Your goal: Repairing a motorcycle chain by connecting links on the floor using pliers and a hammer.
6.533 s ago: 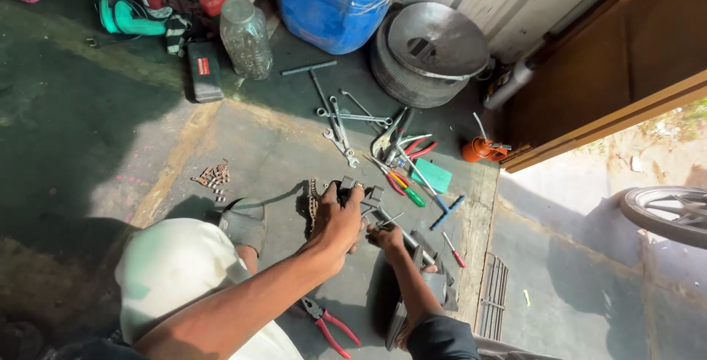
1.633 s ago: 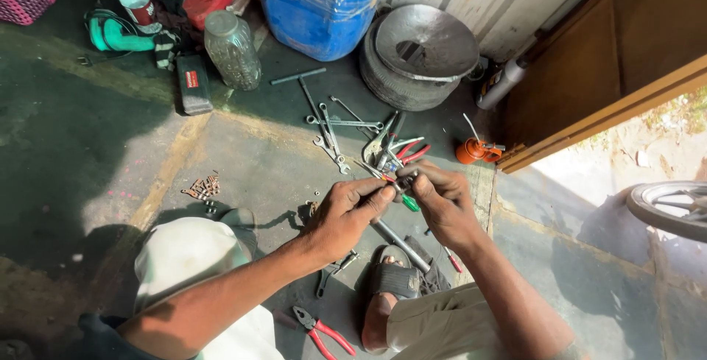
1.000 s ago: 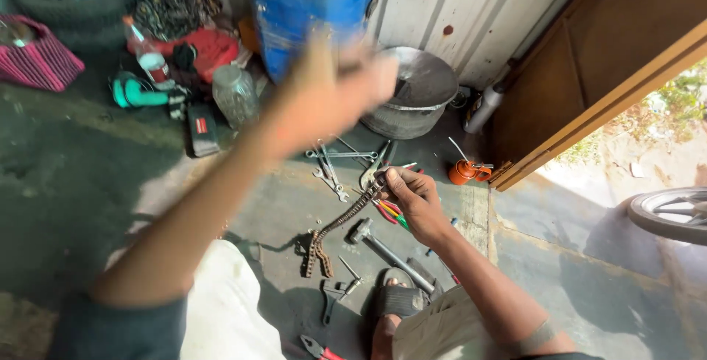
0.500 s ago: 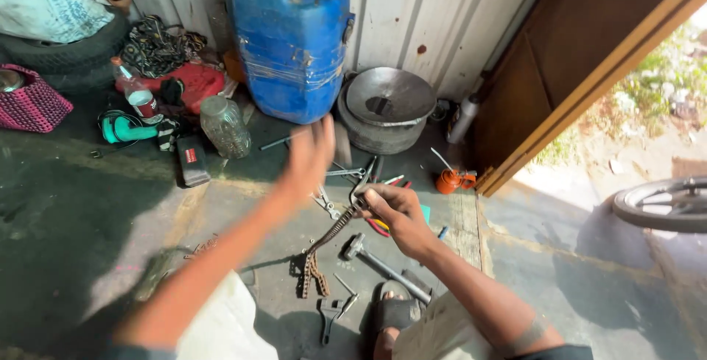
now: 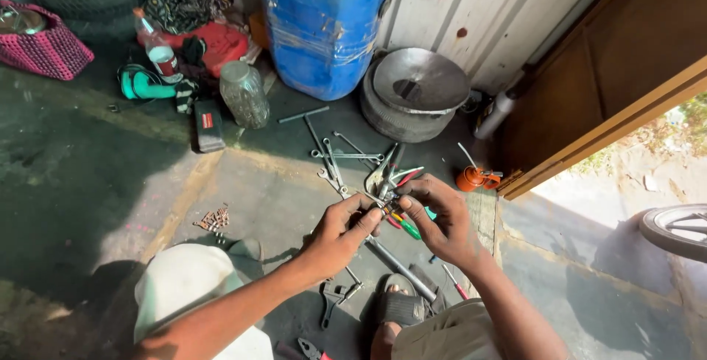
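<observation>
- Your left hand and right hand meet in front of the blue drum, both pinching one small metal part between thumb and fingertips
- The part is too small and too covered by your fingers to tell what kind it is
- Your left hand grips it from the left, your right hand from the right, and the fingertips nearly touch
- Between your hands and the drum a scatter of spanners lies on the concrete floor
- Just beside the drum, on its right, a metal basin sits on a round ribbed base
- Further right of the drum stands a small orange oil can, near the wooden door
- Left of the drum stand a clear glass jar and a red-capped bottle
- A pink woven bag lies well left of the drum
- A long steel bar lies on the floor under your hands, on the side away from the drum
</observation>
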